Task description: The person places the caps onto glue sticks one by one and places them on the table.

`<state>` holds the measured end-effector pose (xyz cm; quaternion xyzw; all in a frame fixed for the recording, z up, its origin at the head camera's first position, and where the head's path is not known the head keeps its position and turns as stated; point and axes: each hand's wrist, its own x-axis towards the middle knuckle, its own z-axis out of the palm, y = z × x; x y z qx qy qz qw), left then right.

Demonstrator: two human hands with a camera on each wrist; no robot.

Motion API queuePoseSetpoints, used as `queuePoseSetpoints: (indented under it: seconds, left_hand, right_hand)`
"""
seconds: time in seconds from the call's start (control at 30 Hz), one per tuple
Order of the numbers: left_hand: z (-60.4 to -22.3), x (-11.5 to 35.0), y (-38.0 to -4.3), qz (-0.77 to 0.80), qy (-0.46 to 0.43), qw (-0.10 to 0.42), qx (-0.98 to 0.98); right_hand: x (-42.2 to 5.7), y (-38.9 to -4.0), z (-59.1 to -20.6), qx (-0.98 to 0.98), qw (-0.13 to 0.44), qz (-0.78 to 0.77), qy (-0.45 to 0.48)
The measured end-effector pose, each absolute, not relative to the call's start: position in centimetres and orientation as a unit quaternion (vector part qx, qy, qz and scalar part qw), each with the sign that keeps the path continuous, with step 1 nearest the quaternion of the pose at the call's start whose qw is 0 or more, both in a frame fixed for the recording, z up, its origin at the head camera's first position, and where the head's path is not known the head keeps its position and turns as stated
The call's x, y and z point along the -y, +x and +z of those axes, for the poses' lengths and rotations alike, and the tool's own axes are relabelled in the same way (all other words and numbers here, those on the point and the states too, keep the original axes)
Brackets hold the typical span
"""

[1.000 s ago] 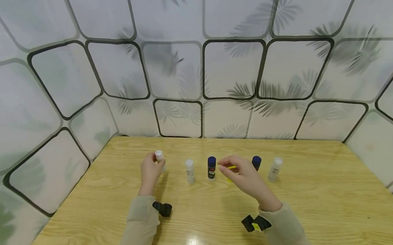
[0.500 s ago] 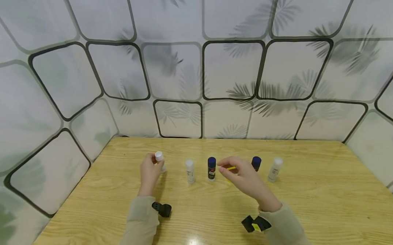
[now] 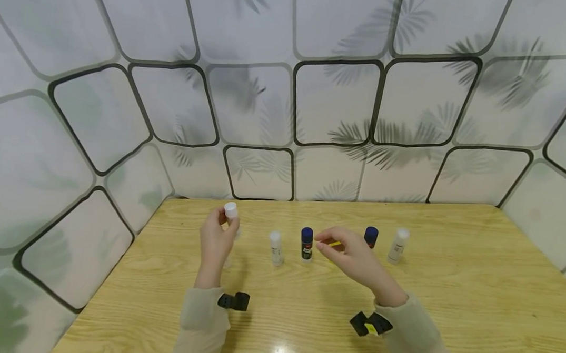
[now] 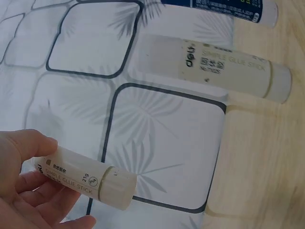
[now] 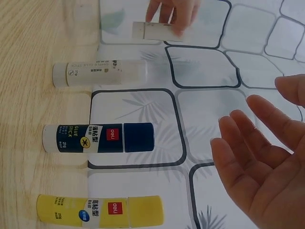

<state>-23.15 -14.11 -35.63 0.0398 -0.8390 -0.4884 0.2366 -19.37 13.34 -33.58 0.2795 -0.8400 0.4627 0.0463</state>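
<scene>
Between thumb and fingers, my left hand [image 3: 215, 244] holds a white glue stick [image 4: 86, 177], raised off the table. Its label shows in the left wrist view. To its right a second white glue stick [image 3: 276, 248] stands upright, then a dark blue one [image 3: 307, 244]. My right hand [image 3: 355, 256] hovers beside that blue stick, fingers relaxed and apart, holding nothing. Behind it, a yellow glue stick [image 5: 100, 211] is mostly hidden in the head view but plain in the right wrist view.
Farther right stand another blue-capped glue stick [image 3: 370, 236], partly covered by the right hand, and a white one [image 3: 398, 246]. All are on a wooden table [image 3: 277, 313]. A patterned wall covering [image 3: 333, 105] rises behind the table.
My left hand has lifted the white glue stick up from the table. The right hand stays where it was, and the other sticks have not moved.
</scene>
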Motion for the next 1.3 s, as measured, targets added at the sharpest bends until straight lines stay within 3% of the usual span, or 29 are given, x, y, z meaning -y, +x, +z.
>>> queuePoseSetpoints:
  seconds: [0.43, 0.8, 1.3]
  left_hand:
    - [-33.0, 13.6, -20.9, -0.418, -0.050, 0.327, 0.846]
    - [-31.8, 14.0, -19.3, -0.402, -0.068, 0.314, 0.857]
    - [-30.0, 18.0, -17.3, -0.417, -0.016, 0.311, 0.854]
  right_hand:
    - [-12.9, -19.6, -33.7, 0.842, 0.042, 0.455, 0.287]
    - [-12.3, -20.0, -34.1, 0.831, 0.020, 0.461, 0.309]
    - [-10.2, -19.7, -34.1, 0.823, 0.020, 0.468, 0.323]
